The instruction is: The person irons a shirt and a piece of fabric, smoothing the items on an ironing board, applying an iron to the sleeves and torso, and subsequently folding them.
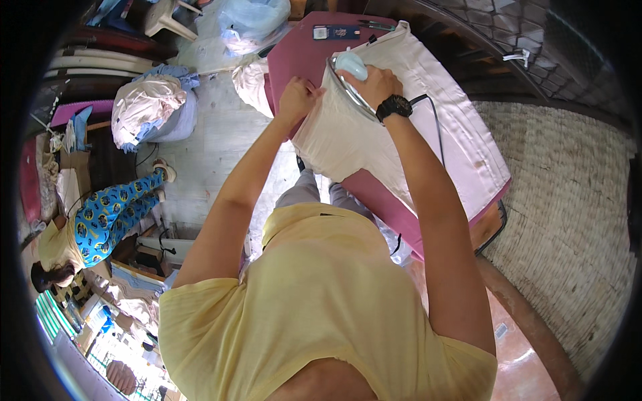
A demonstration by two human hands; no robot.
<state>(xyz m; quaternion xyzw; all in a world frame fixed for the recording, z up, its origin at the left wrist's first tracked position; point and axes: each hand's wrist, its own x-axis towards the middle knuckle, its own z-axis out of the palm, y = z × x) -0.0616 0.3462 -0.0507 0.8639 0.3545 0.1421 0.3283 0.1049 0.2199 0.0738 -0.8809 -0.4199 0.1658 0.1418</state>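
A thin cream garment (334,137) lies spread on a padded ironing board with a maroon cover (292,50). Its lower part hangs toward me over the board's near side. My right hand (378,87) is wrapped round the handle of a clothes iron (352,65) with a pale blue-green body, which rests on the garment. The iron's soleplate is mostly hidden. At the garment's left edge, the curled fingers of my left hand (299,100) pinch the cloth. Under the garment a thicker off-white cloth (461,134) covers the right of the board.
A dark blue packet (343,32) and a slim green tool (376,25) lie at the board's far end. The black cord (436,123) runs behind my right wrist. Leftward are a clothes heap (150,103), a blue plastic bag (251,20) and another person (110,217).
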